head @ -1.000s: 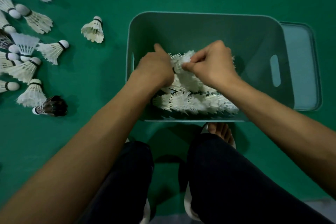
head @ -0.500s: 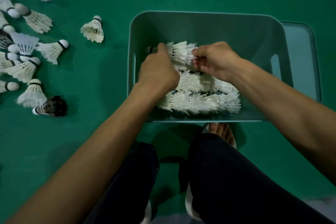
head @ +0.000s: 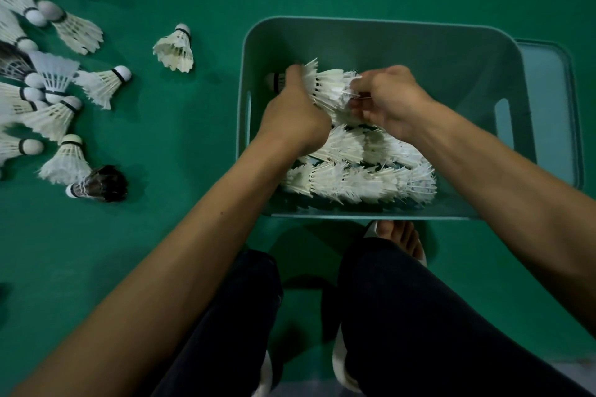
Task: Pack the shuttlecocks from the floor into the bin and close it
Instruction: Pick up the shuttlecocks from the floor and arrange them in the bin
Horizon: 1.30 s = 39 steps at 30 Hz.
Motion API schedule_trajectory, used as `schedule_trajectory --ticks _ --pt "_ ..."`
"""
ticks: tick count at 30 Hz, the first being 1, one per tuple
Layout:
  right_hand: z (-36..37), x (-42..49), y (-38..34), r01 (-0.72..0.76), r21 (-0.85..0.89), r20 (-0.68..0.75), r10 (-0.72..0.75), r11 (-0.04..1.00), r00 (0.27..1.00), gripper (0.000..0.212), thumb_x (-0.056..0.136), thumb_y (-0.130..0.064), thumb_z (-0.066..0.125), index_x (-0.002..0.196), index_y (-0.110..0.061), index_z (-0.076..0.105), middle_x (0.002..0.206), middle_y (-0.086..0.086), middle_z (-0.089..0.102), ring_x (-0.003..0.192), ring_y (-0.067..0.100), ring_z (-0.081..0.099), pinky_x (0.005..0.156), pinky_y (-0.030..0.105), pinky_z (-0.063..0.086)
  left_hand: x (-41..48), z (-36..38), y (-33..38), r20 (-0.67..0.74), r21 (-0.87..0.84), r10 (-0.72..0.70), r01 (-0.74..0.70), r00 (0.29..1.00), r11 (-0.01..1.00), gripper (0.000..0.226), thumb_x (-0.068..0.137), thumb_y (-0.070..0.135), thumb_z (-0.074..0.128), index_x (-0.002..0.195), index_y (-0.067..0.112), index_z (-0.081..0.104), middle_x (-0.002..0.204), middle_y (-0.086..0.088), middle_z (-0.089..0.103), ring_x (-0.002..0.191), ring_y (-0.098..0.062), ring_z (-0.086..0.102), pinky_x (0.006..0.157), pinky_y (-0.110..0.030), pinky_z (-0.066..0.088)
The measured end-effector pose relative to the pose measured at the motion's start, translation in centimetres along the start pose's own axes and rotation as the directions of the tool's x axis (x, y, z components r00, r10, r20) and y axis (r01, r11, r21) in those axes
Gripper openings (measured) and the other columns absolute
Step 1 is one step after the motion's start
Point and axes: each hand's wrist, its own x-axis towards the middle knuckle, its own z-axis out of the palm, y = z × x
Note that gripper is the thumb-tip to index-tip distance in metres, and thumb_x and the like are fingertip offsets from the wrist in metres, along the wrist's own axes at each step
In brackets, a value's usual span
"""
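— Many shuttlecocks lie on the floor. What now?
— See, left grip and right grip both pinch a row inside the bin. Set it down, then fetch more.

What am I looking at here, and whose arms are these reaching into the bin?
No machine here: these are a person's bare arms, filmed by a camera worn on the head and looking down. The left hand and right hand together hold a nested stack of shuttlecocks inside the teal bin, which already holds packed rows. To the left, loose shuttlecocks lie on the green floor, with a dark shuttlecock among them. What looks like the lid lies right of the bin.
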Motion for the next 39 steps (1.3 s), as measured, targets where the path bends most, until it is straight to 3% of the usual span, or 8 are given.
schedule_trajectory --ticks 5,9,18,21,25,30,33,39 --pt "0.9 -0.1 0.1 -0.002 -0.05 -0.046 0.0 0.999 0.999 0.019 0.091 0.008 0.062 0.078 -0.005 0.058 0.073 0.011 0.057 0.058 0.02 0.056 0.057 0.031 0.055 -0.5 1.3 0.0 0.123 0.189 -0.086 0.062 0.989 0.98 0.102 0.089 0.003 0.046 0.158 0.037 -0.021 0.138 -0.021 0.054 0.106 -0.034 0.062 0.086 -0.041 0.052" --pt "0.9 0.1 -0.1 0.016 -0.066 -0.085 -0.022 0.998 0.996 0.009 0.089 0.006 0.066 0.083 0.0 0.063 0.075 0.013 0.062 0.058 0.021 0.061 0.062 0.033 0.058 -0.2 0.8 0.3 0.118 0.148 -0.094 0.076 0.988 0.986 0.101 0.091 0.002 0.047 0.158 0.035 -0.021 0.096 -0.008 0.059 0.07 -0.018 0.053 0.054 -0.03 0.038" --pt "-0.9 -1.3 0.0 0.029 -0.291 -0.214 -0.094 0.956 0.972 0.029 0.081 -0.028 0.079 0.088 -0.002 0.071 0.084 0.012 0.077 0.059 0.019 0.07 0.063 0.034 0.064 -1.7 -0.8 1.0 0.12 0.162 -0.047 0.027 0.992 0.986 0.095 0.095 0.001 0.047 0.16 0.032 -0.016 0.079 -0.003 0.056 0.058 -0.015 0.049 0.047 -0.026 0.035" --pt "-1.6 -2.7 -0.2 0.128 -0.385 -0.253 -0.238 0.914 0.938 0.036 0.082 -0.032 0.074 0.091 0.004 0.073 0.085 0.017 0.077 0.058 0.019 0.067 0.072 0.04 0.064 -3.0 -1.6 1.4 0.139 0.226 0.024 -0.055 0.99 0.973 0.092 0.094 0.0 0.044 0.162 0.029 -0.011 0.081 -0.001 0.054 0.062 -0.014 0.052 0.051 -0.027 0.038" --pt "-0.8 -5.8 -1.7 0.29 -0.397 -0.232 -0.401 0.871 0.886 0.034 0.081 -0.026 0.069 0.084 0.008 0.07 0.081 0.022 0.073 0.06 0.023 0.066 0.079 0.046 0.063 -4.6 -3.8 1.1 0.103 0.297 0.138 -0.162 0.985 0.941 0.078 0.092 0.002 0.046 0.16 0.026 0.018 0.135 -0.012 0.057 0.096 -0.019 0.055 0.073 -0.028 0.042" --pt "2.7 -10.2 -4.5 0.456 -0.373 -0.143 -0.535 0.808 0.832 0.022 0.079 -0.021 0.066 0.076 0.001 0.07 0.079 0.018 0.072 0.072 0.027 0.072 0.077 0.046 0.062 -6.3 -7.3 -0.7 -0.224 0.149 0.285 -0.256 0.932 0.955 0.038 0.085 0.007 0.059 0.117 0.024 0.067 0.097 0.002 0.074 0.082 -0.015 0.069 0.073 -0.032 0.056" --pt "6.5 -12.4 -5.4 0.547 -0.38 -0.038 -0.603 0.746 0.797 0.013 0.079 -0.021 0.067 0.069 -0.013 0.071 0.067 0.0 0.071 0.072 0.018 0.073 0.072 0.045 0.062 -7.0 -9.4 -2.7 -0.382 0.078 0.265 -0.255 0.885 0.964 0.021 0.082 0.012 0.064 0.098 0.023 0.073 0.072 0.009 0.068 0.063 -0.008 0.065 0.062 -0.025 0.048" --pt "16.2 -13.8 -5.0 0.649 -0.399 0.269 -0.593 0.648 0.758 0.012 0.079 -0.021 0.067 0.071 -0.017 0.074 0.061 -0.006 0.069 0.068 0.017 0.072 0.069 0.045 0.06 -6.3 -13.4 -10.8 -0.504 0.026 0.087 -0.085 0.859 0.996 0.015 0.081 0.015 0.066 0.092 0.021 0.074 0.068 0.009 0.065 0.067 -0.017 0.064 0.063 -0.027 0.045"
